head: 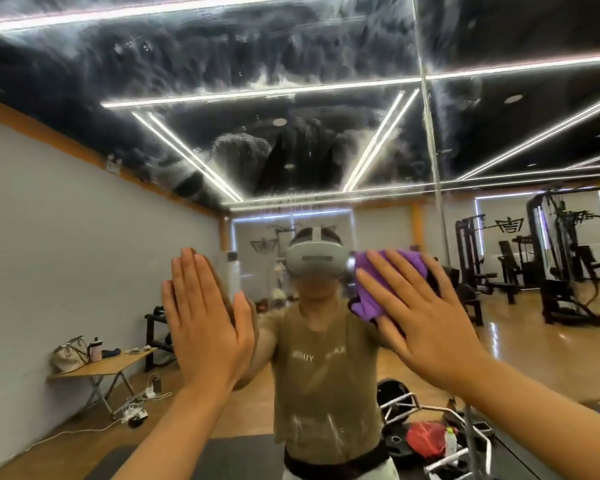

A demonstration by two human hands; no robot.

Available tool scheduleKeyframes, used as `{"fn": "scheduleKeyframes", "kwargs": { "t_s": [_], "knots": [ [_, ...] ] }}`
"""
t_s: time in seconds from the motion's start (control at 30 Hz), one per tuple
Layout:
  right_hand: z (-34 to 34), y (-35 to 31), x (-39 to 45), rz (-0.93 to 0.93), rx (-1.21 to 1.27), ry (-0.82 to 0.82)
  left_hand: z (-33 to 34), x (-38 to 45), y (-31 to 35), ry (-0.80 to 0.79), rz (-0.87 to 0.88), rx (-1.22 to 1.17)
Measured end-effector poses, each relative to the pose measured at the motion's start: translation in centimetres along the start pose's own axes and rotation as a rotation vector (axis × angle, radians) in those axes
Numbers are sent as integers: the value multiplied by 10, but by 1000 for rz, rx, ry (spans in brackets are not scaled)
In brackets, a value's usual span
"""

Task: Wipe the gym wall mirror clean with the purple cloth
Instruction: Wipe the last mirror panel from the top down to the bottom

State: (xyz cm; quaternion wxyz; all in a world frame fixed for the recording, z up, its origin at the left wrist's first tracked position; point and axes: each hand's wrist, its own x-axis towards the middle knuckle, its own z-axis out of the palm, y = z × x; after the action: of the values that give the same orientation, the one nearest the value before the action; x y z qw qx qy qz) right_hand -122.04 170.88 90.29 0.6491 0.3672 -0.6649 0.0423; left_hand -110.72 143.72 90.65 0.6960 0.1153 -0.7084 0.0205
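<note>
The wall mirror fills the view, its upper part smeared with whitish streaks and droplets. My right hand lies flat with straight fingers on the purple cloth, pressing it against the glass at head height. My left hand is pressed flat on the mirror to the left, fingers together and straight, holding nothing. My own reflection stands between the two hands.
A vertical seam joins two mirror panels right of the cloth. The reflection shows a folding table with a bag, weight machines at the right, and a rack with plates and a red bag low down.
</note>
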Motion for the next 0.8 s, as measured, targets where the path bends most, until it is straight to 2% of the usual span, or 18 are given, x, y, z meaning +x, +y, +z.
{"fn": "scheduleKeyframes", "kwargs": {
  "t_s": [0.1, 0.23, 0.43, 0.53, 0.67, 0.8],
  "knots": [
    [-1, 5, -34, -116, -39, -63, -1, 0, -1, -3, -4, 7],
    [-6, 20, -8, -181, -34, -92, 0, -1, -1, 10, -6, 0],
    [-19, 58, 110, 86, 59, 29, 1, -1, -1, 6, -13, -6],
    [-18, 59, 135, 204, 87, 92, 1, -2, -1, 8, -10, -7],
    [-9, 35, 88, 200, 114, 135, 0, -1, -1, 2, -13, -8],
    [0, 1, 2, 95, 82, 83, -1, 0, 0, 4, -15, -6]
  ]
}}
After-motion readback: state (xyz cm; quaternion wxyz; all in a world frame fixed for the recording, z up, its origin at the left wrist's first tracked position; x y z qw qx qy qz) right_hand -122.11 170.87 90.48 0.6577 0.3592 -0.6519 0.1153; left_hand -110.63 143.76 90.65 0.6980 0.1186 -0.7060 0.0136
